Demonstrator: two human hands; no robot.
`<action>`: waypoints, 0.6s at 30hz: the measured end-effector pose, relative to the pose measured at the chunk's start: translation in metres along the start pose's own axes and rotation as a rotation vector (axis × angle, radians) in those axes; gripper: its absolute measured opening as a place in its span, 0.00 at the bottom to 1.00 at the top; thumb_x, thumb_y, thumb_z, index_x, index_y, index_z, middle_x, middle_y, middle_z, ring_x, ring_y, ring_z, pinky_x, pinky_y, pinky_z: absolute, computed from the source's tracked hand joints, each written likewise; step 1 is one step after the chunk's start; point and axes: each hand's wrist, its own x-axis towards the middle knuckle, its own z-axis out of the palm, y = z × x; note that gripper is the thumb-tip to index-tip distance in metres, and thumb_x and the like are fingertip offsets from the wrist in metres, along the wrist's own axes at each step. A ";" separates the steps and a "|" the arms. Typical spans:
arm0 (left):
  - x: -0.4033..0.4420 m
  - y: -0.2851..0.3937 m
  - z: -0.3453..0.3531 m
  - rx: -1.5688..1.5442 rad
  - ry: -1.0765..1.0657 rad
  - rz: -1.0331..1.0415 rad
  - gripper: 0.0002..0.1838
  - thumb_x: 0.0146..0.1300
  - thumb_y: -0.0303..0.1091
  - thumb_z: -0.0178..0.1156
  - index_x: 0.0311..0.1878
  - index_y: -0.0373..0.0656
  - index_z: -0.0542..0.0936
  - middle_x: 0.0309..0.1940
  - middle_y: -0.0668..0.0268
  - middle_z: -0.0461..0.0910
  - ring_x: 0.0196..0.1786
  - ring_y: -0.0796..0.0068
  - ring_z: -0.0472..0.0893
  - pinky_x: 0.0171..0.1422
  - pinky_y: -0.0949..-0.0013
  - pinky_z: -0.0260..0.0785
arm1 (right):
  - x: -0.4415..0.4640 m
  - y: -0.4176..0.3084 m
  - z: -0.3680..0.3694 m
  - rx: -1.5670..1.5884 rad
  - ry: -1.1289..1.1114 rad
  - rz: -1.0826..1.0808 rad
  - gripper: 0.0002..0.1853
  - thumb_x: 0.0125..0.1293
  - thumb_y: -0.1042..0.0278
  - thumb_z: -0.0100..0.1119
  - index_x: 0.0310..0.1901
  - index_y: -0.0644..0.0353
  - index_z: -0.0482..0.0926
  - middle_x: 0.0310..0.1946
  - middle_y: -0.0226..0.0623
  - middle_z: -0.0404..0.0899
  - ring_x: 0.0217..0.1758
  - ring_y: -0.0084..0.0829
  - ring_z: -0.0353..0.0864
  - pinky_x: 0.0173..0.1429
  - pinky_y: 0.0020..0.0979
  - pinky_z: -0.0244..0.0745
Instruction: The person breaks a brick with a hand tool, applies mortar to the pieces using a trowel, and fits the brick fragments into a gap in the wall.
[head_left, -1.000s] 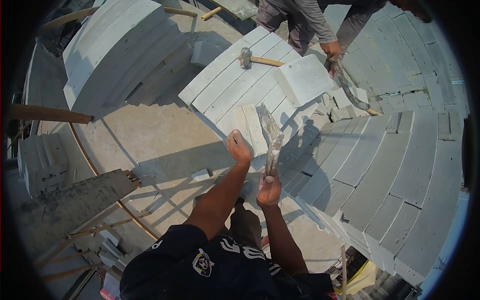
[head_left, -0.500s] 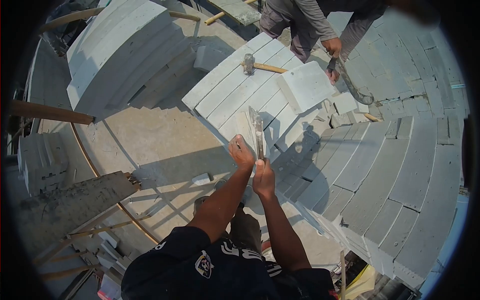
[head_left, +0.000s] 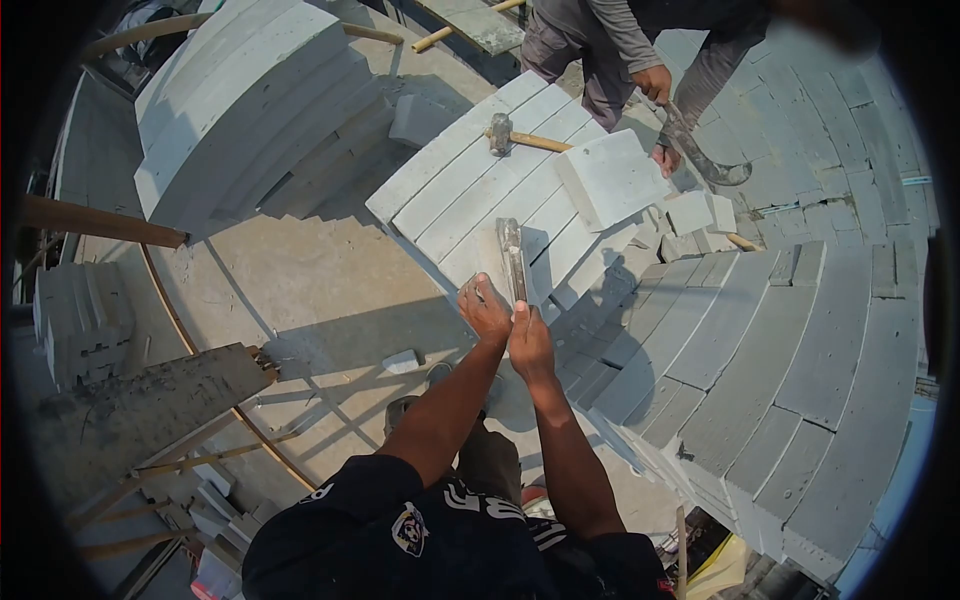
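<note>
My right hand [head_left: 531,345] is wrapped round the handle of a dusty hand tool [head_left: 510,243] with a narrow, flat metal blade pointing away from me. Close beside it, my left hand [head_left: 485,308] is closed at the near edge of a pale lightweight block [head_left: 487,262]; the fingers' undersides are hidden. Both hands are over the near end of a stack of pale blocks [head_left: 450,215] laid in rows. A hammer [head_left: 500,134] with a wooden handle lies on that stack, next to a loose squarish block [head_left: 612,180].
Across the stack, a co-worker's hand [head_left: 652,84] holds a curved blade [head_left: 700,150] over broken block pieces [head_left: 690,213]. Curved block stacks [head_left: 235,90] stand at left. A block wall [head_left: 760,340] curves along the right. A wooden plank [head_left: 150,400] juts in from the left.
The tool in my right hand has turned, showing more of its flat face, and its tip is slightly lower. My left hand stays nearly put. The co-worker's curved blade has shifted slightly.
</note>
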 end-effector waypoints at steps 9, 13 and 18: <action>0.007 -0.029 0.015 0.106 0.020 0.139 0.23 0.75 0.49 0.51 0.52 0.36 0.81 0.53 0.50 0.79 0.61 0.50 0.72 0.67 0.49 0.60 | 0.000 -0.030 -0.010 0.349 0.105 -0.084 0.27 0.81 0.48 0.36 0.44 0.69 0.75 0.29 0.56 0.79 0.31 0.56 0.80 0.37 0.48 0.72; 0.005 -0.022 0.009 0.378 0.040 0.485 0.23 0.74 0.48 0.52 0.51 0.35 0.82 0.52 0.50 0.79 0.61 0.51 0.72 0.67 0.50 0.59 | 0.019 -0.009 0.006 -0.123 -0.084 0.126 0.25 0.80 0.50 0.37 0.43 0.68 0.74 0.31 0.64 0.79 0.39 0.70 0.78 0.42 0.56 0.72; 0.007 0.000 0.005 0.024 -0.015 -0.001 0.23 0.74 0.50 0.53 0.51 0.37 0.82 0.53 0.49 0.78 0.61 0.50 0.72 0.68 0.49 0.58 | -0.032 -0.048 -0.026 0.238 -0.005 0.154 0.25 0.79 0.49 0.39 0.44 0.68 0.74 0.32 0.64 0.79 0.39 0.69 0.78 0.42 0.57 0.71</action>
